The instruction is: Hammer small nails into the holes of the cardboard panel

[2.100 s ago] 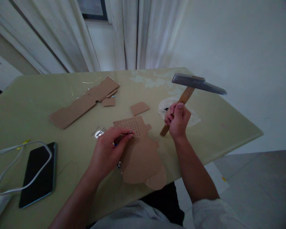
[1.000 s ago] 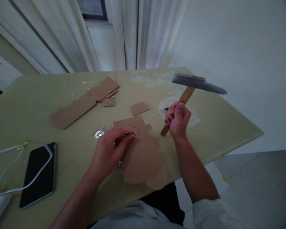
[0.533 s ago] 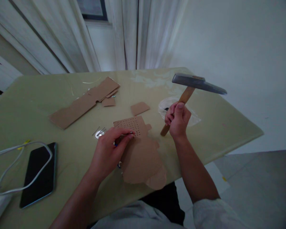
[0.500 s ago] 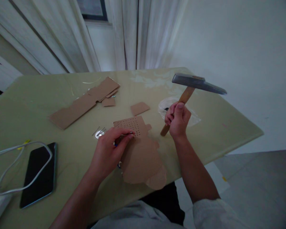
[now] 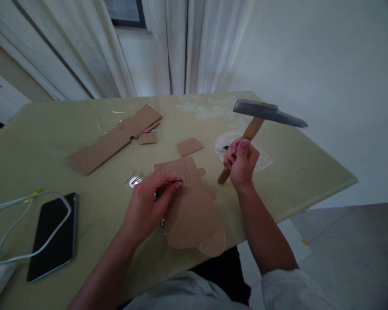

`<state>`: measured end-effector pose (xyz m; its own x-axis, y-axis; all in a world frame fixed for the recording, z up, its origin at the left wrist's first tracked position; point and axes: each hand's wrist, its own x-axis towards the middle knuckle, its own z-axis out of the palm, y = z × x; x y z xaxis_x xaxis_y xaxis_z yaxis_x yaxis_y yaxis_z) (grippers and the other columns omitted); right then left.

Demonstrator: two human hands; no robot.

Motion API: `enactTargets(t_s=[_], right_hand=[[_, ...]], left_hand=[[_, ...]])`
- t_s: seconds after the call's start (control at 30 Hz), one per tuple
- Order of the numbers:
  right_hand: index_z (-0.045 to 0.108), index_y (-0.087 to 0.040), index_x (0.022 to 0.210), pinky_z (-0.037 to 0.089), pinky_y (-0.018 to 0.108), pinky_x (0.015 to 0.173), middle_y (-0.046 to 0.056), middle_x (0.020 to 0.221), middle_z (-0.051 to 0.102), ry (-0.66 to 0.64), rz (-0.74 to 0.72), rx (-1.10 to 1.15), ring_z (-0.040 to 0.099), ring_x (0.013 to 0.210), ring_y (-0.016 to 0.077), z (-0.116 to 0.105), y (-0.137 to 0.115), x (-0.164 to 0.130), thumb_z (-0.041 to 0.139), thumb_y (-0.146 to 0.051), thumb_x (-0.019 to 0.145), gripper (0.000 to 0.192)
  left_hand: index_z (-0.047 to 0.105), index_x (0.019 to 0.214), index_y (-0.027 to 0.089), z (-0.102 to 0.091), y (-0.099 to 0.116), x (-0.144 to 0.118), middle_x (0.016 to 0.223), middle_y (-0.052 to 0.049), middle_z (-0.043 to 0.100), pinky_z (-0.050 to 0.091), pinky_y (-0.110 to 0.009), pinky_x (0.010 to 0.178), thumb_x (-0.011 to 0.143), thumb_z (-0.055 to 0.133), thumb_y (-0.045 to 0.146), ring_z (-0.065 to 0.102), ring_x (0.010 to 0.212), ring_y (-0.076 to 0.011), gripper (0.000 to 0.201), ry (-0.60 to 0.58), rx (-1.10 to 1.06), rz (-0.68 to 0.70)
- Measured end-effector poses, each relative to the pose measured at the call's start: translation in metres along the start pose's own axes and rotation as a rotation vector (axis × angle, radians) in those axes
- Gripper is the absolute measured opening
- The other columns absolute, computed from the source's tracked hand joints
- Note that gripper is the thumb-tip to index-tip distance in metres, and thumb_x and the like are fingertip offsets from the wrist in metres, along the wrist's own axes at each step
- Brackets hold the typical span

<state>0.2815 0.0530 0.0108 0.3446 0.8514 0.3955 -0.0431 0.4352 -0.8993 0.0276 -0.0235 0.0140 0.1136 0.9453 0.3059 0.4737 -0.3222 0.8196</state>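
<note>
My right hand [image 5: 241, 161] grips the wooden handle of a hammer [image 5: 265, 113], whose metal head is raised above the table's right side. My left hand [image 5: 148, 204] pinches a small thin nail between thumb and forefinger, its tip on a brown cardboard piece [image 5: 190, 211] dotted with rows of small holes near its far end. The cardboard lies flat on the green table [image 5: 35, 146] close to the front edge.
Several loose nails and a small round lid [image 5: 134, 180] lie left of the cardboard. Cardboard scraps [image 5: 113, 140] and a small square piece [image 5: 189, 146] sit farther back. A clear plastic bag [image 5: 261, 159] lies behind my right hand. A dark phone [image 5: 53, 237] with a white cable [image 5: 19, 206] is at front left.
</note>
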Motion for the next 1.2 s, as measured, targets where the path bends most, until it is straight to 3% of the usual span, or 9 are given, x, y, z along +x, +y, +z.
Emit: enactTargets(t_s=[0.43,0.77,0.83,0.97,1.2], right_hand=[[0.049,-0.027,0.071,0.026,0.022,0.031,-0.012,0.051,0.032,-0.003,-0.014,0.05,0.029,0.035,0.0071,-0.002,0.003,0.0,0.074,-0.087,0.091,0.068],[0.045,-0.028,0.072,0.025,0.022,0.03,-0.013,0.049,0.03,-0.001,0.029,-0.004,0.027,0.035,0.0071,0.001,0.001,0.006,0.068,-0.096,0.087,0.073],[0.045,-0.028,0.07,0.025,0.022,0.03,-0.013,0.049,0.03,-0.061,0.058,-0.036,0.027,0.034,0.0073,-0.002,-0.003,0.005,0.068,-0.097,0.086,0.074],[0.048,-0.027,0.071,0.024,0.024,0.034,-0.011,0.051,0.036,-0.321,0.133,-0.252,0.029,0.038,0.0077,-0.022,-0.029,-0.003,0.068,-0.091,0.092,0.071],[0.059,-0.023,0.074,0.028,0.03,0.053,-0.004,0.058,0.05,-0.723,-0.118,-0.867,0.044,0.053,0.0124,-0.044,-0.116,-0.015,0.054,-0.077,0.109,0.065]], left_hand=[[0.087,0.103,0.028,0.001,0.001,-0.001,0.093,0.0,0.085,0.058,-0.034,0.082,0.103,0.074,0.027,0.075,0.085,-0.0204,0.013,-0.002,0.082,0.084],[0.089,0.107,0.028,0.005,-0.001,-0.001,0.095,-0.004,0.087,0.059,-0.04,0.089,0.106,0.07,0.031,0.076,0.086,-0.0245,0.02,-0.008,0.146,0.15],[0.089,0.109,0.028,0.006,-0.003,0.0,0.096,-0.005,0.087,0.059,-0.041,0.09,0.106,0.069,0.03,0.077,0.087,-0.0253,0.021,-0.008,0.156,0.149],[0.09,0.109,0.029,0.01,-0.007,0.0,0.099,-0.006,0.088,0.061,-0.042,0.092,0.106,0.067,0.029,0.078,0.09,-0.0262,0.023,0.005,0.17,0.142],[0.089,0.109,0.026,0.011,-0.009,0.002,0.1,-0.007,0.088,0.063,-0.041,0.092,0.104,0.071,0.027,0.08,0.09,-0.0259,0.019,-0.001,0.121,0.142]])
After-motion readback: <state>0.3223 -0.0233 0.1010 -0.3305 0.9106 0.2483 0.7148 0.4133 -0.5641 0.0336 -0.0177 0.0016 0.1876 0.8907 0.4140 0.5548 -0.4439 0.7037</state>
